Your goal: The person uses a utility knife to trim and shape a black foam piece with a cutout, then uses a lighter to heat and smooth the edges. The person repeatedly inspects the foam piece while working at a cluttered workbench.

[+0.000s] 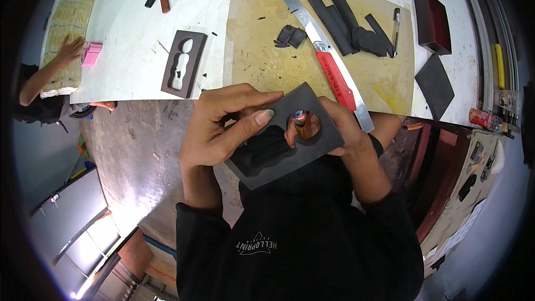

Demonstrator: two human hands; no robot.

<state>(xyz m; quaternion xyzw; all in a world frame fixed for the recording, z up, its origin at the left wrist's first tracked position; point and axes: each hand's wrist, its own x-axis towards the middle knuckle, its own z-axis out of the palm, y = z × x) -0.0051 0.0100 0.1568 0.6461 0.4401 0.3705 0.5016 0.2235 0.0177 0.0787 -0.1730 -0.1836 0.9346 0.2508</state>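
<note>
Above my lap, I hold up a dark grey foam insert [290, 159] with a wavy cut-out. My left hand [220, 131] grips its left side, the thumb pressed on the face and the fingers at the upper edge. My right hand [346, 128] is closed round the right edge, its fingers partly hidden behind. Through the round end of the cut-out show skin and a small shiny rounded tip [301, 116] that I cannot identify. On the table, a red-handled utility knife [336, 81] lies along a metal ruler [287, 0].
Another foam insert [174, 58] lies on the white table [128, 28]. Black foam strips [329, 22], scraps [291, 36] and a pen [396, 30] rest on a tan mat [251, 67]. A dark red box [433, 25] stands right. A co-worker's hand [69, 50] touches a yellowish bundle [64, 22].
</note>
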